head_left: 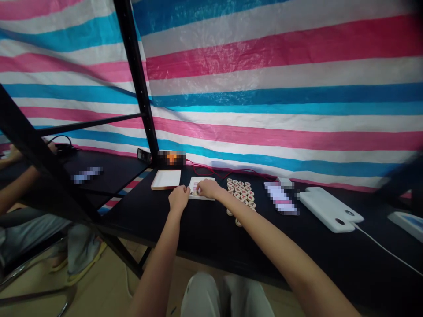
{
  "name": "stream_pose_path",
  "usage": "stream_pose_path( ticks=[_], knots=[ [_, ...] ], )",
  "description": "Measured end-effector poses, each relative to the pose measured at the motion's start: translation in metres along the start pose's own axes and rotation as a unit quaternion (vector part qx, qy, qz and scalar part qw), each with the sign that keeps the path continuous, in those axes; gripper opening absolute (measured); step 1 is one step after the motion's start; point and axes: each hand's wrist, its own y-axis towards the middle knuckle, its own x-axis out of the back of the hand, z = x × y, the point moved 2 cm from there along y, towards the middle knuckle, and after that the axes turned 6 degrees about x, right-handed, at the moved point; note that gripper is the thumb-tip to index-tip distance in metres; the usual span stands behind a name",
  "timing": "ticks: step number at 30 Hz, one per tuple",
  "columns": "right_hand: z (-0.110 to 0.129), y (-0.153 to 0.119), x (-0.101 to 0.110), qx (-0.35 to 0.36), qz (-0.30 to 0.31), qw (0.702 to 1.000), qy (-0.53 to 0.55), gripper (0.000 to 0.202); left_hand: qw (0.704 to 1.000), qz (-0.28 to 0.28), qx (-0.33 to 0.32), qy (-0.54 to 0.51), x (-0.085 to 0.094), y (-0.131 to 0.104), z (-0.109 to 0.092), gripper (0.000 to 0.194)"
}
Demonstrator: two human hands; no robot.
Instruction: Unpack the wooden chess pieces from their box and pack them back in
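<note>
Round wooden xiangqi pieces (244,192) with red and dark characters stand in rows on the black table, under and beyond my right forearm. My right hand (207,188) reaches over a shallow white box or tray (208,197), its fingers pinched down at a piece in there. A few pieces (192,193) lie in this tray between my hands. At the tray's left edge, my left hand (179,198) is closed with its fingers curled; whatever it may hold is hidden. Left of it lies a box lid (166,179), white inside with a tan rim.
A blurred-out phone-like thing (280,198) and a white device (330,209) with a cable lie to the right. A red cord (201,169) runs along the back. On the left, a black metal post (135,66) divides off another table, where a co-worker's arm (20,187) shows.
</note>
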Motion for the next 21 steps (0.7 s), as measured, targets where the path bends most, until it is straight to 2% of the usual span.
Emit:
stream_pose_path(
  ticks=[5, 10, 14, 21],
  knots=[
    [-0.0068, 0.0039, -0.0026, -0.007, 0.03, 0.999, 0.009, 0.025, 1.0, -0.004, -0.007, -0.002, -0.0026, 0.0015, 0.0006, 0.037],
    [-0.0081, 0.0049, -0.0081, -0.015, 0.014, 1.0, -0.011, 0.031, 1.0, 0.001, -0.003, -0.002, -0.0023, 0.0009, 0.0002, 0.037],
    [-0.0056, 0.0029, -0.0083, 0.008, 0.001, 1.0, -0.018, 0.041, 1.0, 0.008, 0.008, 0.0, -0.0002, -0.0004, -0.0016, 0.038],
    [-0.0083, 0.0035, -0.005, 0.017, 0.02, 0.999, -0.029, 0.034, 1.0, 0.008, 0.011, 0.001, 0.001, -0.0008, -0.002, 0.038]
  ],
)
